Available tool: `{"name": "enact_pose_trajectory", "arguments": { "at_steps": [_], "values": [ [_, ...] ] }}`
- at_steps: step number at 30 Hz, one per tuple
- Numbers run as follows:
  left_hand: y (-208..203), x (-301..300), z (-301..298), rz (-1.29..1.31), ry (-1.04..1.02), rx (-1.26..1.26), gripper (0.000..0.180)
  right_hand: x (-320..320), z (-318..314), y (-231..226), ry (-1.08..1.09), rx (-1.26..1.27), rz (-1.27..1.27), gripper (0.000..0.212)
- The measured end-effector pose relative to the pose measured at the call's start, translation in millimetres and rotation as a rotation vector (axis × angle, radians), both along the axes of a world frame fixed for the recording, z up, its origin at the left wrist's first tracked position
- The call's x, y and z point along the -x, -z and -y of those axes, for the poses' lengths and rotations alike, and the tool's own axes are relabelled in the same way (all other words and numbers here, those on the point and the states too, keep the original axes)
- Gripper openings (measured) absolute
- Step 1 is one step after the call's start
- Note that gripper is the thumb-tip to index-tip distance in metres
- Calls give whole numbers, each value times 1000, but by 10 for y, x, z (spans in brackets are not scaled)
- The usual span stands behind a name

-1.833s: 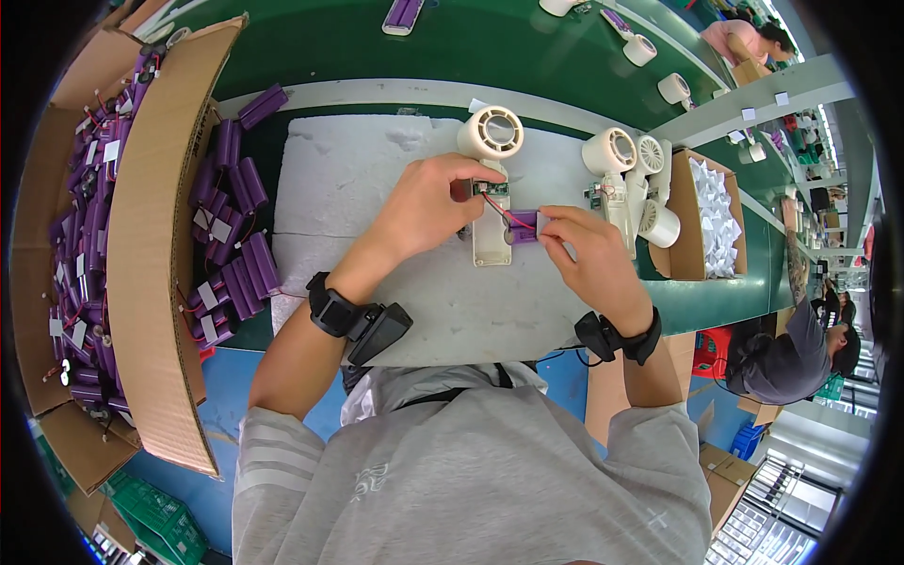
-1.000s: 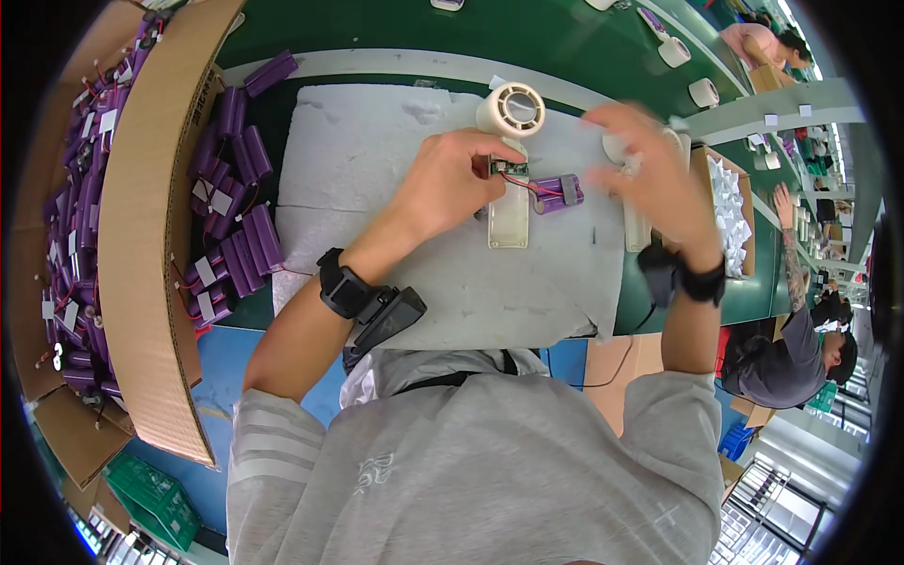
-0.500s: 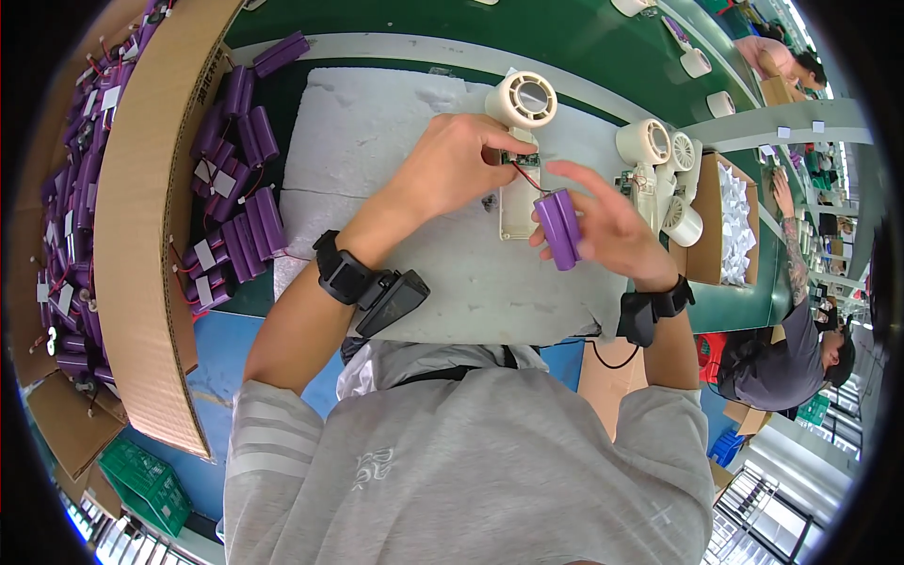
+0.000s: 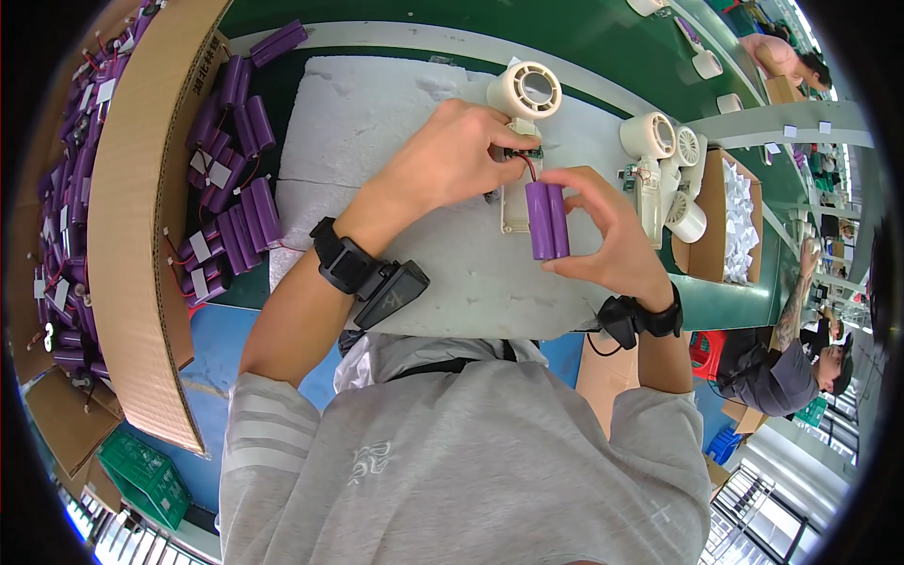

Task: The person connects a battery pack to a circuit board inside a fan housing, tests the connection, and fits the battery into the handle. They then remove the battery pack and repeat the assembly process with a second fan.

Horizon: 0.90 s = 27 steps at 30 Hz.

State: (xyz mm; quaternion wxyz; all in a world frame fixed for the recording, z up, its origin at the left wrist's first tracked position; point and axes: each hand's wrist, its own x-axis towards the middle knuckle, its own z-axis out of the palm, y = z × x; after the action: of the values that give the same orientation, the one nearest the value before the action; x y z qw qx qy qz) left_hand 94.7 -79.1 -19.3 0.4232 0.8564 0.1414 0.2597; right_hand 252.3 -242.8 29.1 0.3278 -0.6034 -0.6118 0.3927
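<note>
A cream handheld fan (image 4: pixel 524 90) lies on the white foam board, its handle shell (image 4: pixel 514 213) open and a green circuit board (image 4: pixel 533 153) showing below the round head. My left hand (image 4: pixel 461 155) is closed at that board, pinching the end of the red and dark wires (image 4: pixel 528 168); the fingers hide the plug itself. Those wires run down to a purple two-cell battery pack (image 4: pixel 548 221). My right hand (image 4: pixel 612 226) grips the pack by its top and bottom ends, thumb below, holding it upright in front of the handle shell.
Loose purple battery packs (image 4: pixel 247 218) lie left of the foam board (image 4: pixel 377 273), beside a cardboard box (image 4: pixel 141 226) full of more. Several cream fans (image 4: pixel 650 139) stand at the right, near a carton of white pieces (image 4: pixel 739 221). A co-worker (image 4: pixel 777 377) sits farther right.
My right hand has turned the battery pack from tilted to nearly upright and brought it slightly left; its grip now spans the pack's ends. My left hand stays at the board.
</note>
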Motion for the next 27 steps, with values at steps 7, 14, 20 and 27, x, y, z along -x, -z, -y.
{"name": "enact_pose_trajectory", "arguments": {
  "at_steps": [7, 14, 20, 27],
  "values": [
    [-38, -4, -56, -86, 37, -28, 23, 53, -90, 185, 4, -191, 311, 74],
    [-36, 5, -81, -24, 83, -86, 22, 185, -62, 228, 87, -258, 332, 64],
    [-58, 7, -81, -35, 96, -58, 24, 184, -23, 258, 126, -302, 398, 52],
    [-72, 40, -86, -123, 49, 51, 29, 225, -34, 310, 147, -353, 480, 43]
  ]
}}
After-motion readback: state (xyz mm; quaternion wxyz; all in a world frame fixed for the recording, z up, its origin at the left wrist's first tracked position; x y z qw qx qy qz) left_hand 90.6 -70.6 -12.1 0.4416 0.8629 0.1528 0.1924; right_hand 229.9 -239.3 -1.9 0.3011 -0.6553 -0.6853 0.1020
